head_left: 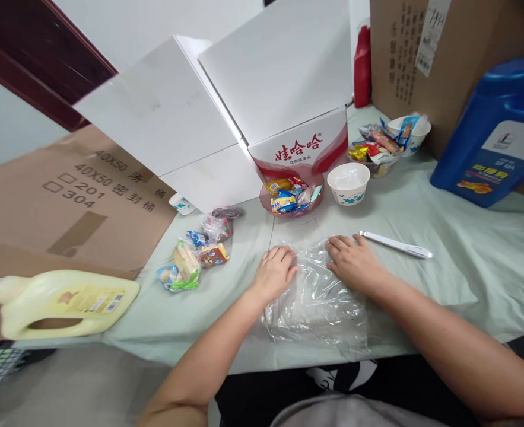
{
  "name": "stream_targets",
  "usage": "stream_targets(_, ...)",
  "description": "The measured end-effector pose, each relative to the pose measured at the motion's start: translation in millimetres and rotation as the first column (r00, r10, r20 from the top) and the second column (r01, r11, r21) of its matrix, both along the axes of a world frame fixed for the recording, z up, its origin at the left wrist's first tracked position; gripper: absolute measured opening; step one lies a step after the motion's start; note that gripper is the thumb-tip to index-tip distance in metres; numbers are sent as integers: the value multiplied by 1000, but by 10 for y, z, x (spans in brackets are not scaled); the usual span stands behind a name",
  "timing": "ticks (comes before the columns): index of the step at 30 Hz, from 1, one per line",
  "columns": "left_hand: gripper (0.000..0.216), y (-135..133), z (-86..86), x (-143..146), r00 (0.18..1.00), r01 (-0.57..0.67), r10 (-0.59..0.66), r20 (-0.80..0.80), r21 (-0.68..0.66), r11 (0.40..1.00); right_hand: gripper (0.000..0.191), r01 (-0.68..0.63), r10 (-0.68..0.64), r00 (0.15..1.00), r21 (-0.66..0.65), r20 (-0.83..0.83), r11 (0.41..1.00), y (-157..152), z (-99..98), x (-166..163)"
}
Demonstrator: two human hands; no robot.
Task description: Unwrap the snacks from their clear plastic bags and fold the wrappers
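A clear plastic bag (317,302) lies flat and wrinkled on the cloth in front of me. My left hand (276,273) rests on its upper left corner, palm down, thumb apart from the fingers. On the upper right corner lies my right hand (353,261), its fingers spread flat. Neither hand visibly grips the bag. White tongs (397,245) lie just right of my right hand. Beyond the bag stand a pink bowl of wrapped snacks (292,196) and a white paper bowl (348,185). Several wrapped snacks (185,265) are grouped to the left.
White box (299,142) with raised flaps stands at the back. Cardboard boxes flank the table, the left one (88,201) tilted. A yellow jug (70,302) lies at left; a blue bottle (495,133) stands at right. Another snack bowl (377,145) sits back right on the green tablecloth (461,237).
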State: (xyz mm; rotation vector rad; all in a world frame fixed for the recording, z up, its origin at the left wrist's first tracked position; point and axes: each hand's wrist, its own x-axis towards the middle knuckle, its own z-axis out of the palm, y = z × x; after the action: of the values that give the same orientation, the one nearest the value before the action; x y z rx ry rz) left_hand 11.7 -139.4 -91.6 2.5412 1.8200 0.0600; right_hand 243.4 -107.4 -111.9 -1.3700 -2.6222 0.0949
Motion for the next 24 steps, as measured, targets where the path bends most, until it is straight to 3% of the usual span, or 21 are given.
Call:
stream_targets(2, 42, 16, -76, -71, 1000, 4, -4, -23, 4, 1000, 39, 35, -35, 999, 2, -7, 999, -5, 20, 12)
stream_targets(4, 56, -14, -156, -137, 993, -87, 86, -80, -2, 996, 39, 96, -96, 995, 11, 4, 995, -12, 51, 24)
stream_targets(9, 75, -138, -219, -228, 933, -305, 297, -205, -10, 952, 62, 289, -291, 954, 33, 70, 957, 16, 123, 110)
stream_targets(13, 75, -190, -198, -214, 915, -347, 338, -219, -5, 938, 47, 374, -378, 925, 87, 35, 923, 58, 171, 222)
stream_targets(16, 75, -202, -208, -181, 915, -363, 356, -190, -4, 932, 45, 268, -266, 964, 99, -32, 958, 57, 186, 240)
stream_targets(20, 76, -153, -240, -229, 902, -416, 410, -134, -17, 909, 53, -6, 4, 1000, -56, -27, 998, 69, 136, 204)
stream_targets(24, 67, -96, -251, -511, 839, -544, 543, -30, -8, 839, 57, 101, -101, 995, -101, 8, 990, 143, 45, 216)
